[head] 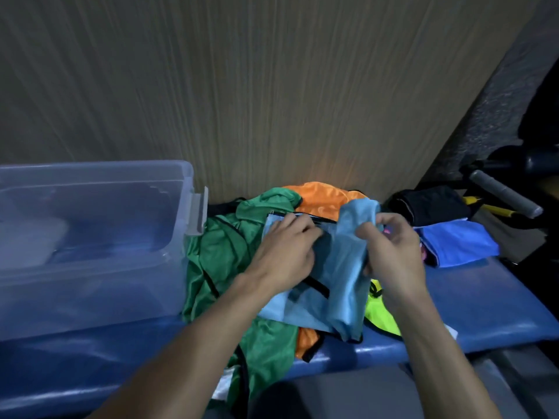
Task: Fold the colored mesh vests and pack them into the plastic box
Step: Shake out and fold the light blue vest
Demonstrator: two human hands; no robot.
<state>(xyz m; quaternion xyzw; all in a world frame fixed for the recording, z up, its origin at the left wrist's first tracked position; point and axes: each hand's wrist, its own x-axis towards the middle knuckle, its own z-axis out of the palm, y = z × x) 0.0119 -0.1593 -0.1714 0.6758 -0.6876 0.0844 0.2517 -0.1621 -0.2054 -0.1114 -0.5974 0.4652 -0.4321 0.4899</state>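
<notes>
Light-blue vest on bench, both hands engaged

One light-blue vest [320,285] lies atop one green vest [217,258], beside one clear plastic box [90,246] on the bench [472,313]. Left hand [284,252] presses it flat, fingers extended. Right hand [393,249] pinches its raised fold. Orange vest [323,198] and yellow vest [381,316] partly hidden

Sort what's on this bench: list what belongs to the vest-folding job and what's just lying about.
Job:
- light blue vest, held by left hand and right hand
- green vest
- orange vest
- neon yellow vest
- folded blue vest
- plastic box

Lying about:
- black bundle
- grey-handled tool
</notes>
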